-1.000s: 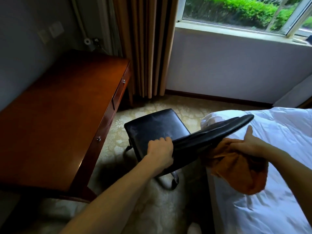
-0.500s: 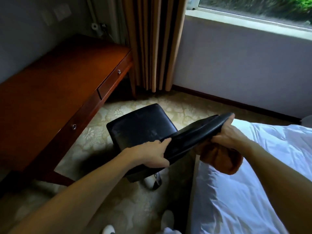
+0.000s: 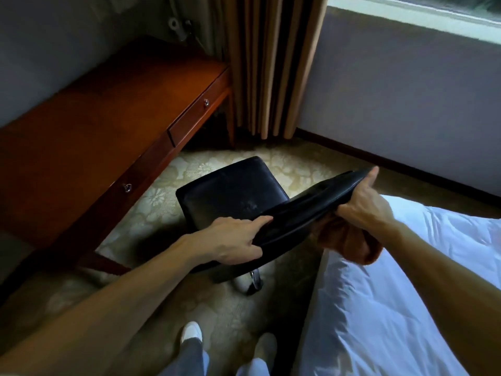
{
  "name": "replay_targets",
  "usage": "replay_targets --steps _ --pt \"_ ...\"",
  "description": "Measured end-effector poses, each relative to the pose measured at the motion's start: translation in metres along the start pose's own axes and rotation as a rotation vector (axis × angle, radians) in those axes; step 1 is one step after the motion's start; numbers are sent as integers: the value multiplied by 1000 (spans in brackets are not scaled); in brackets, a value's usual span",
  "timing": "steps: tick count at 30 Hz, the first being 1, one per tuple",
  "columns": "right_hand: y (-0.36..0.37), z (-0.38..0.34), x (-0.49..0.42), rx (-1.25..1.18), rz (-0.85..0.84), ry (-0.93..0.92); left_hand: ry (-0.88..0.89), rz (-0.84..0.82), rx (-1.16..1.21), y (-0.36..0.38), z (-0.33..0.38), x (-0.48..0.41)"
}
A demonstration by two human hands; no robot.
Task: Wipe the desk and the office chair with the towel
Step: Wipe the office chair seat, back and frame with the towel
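Reddish-brown wood fills the left side, where the tabletop [image 3: 108,118] runs along the wall with its drawer fronts facing the room. A bed [image 3: 412,299] with white bedding takes up the lower right. Pale patterned carpet [image 3: 160,199] lies between them, and a tan curtain [image 3: 271,63] hangs in the corner behind.

The black office chair [image 3: 230,191] stands on the carpet between tabletop and bed, its seat toward the curtain and its backrest slanting toward the camera.

An orange-brown towel [image 3: 349,242] is bunched against the rear face of the backrest, just above the edge of the bed.

The left hand [image 3: 233,245] grips the nearer end of the backrest's rim, fingers [image 3: 260,220] lying over the top and thumb underneath. The right hand [image 3: 363,202] holds the farther end, thumb raised. Its fingers are mostly hidden, but they seem to curl round the towel and pin it to the backrest.

White shoes [image 3: 191,331] show at the bottom edge. Two small metal knobs [image 3: 206,102] sit on the drawer fronts.
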State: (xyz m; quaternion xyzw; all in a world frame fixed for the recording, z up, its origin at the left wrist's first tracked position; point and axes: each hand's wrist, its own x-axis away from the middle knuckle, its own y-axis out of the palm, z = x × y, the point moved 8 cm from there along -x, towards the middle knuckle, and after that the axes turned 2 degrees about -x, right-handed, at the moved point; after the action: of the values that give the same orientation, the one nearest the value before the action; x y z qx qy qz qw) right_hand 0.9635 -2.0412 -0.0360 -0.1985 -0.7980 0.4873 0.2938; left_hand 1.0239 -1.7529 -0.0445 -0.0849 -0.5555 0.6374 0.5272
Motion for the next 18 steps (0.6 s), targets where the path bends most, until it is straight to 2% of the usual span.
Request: replay_targets --steps 4,9,18 --pt "2 -10 -13 14 12 4 -16 43 -27 1 -7 0" --pt "17 -53 -26 -50 39 -44 -101 130 -32 -8 -50 8" --pt "48 -179 -71 -27 -11 -287 -232 238 -64 -54 -151 39"
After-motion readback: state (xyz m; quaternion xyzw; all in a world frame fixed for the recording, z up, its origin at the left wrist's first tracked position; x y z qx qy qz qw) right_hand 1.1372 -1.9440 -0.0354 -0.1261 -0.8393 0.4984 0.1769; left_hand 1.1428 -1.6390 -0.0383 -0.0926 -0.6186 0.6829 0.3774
